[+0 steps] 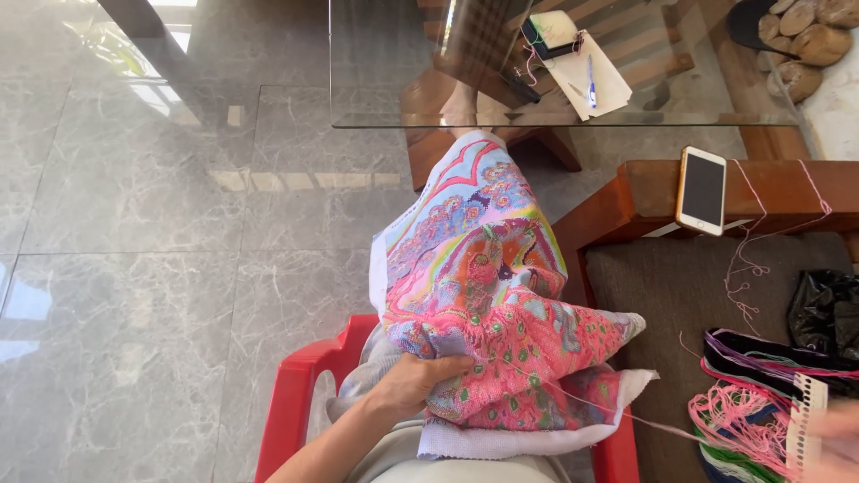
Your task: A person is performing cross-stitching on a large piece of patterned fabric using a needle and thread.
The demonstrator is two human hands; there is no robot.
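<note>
the left hand (413, 383) rests on the near edge of a large embroidered cloth (488, 304), its fingers curled and pinching the bunched fabric against the lap. the cloth is a bright piece of needlework in pink, orange, lilac and green with a plain white border, draped over the person's knees and running away toward a glass table (564, 63). a thin pink thread (617, 413) runs taut from the cloth near the left hand out to the right. the right hand (837, 443) shows only partly at the lower right corner, blurred; it seems to be at a white punched card (803, 420) wound with threads, but i cannot tell how its fingers stand. beside it lies a tangle of loose pink thread (738, 425) and bundles of coloured thread (769, 358) on a grey cushion (680, 286). the person sits on a red plastic chair (300, 394). a white phone (701, 190) lies on the wooden armrest (778, 188) further off, well apart from both hands, and a black plastic bag (823, 313) sits at the right edge.
</note>
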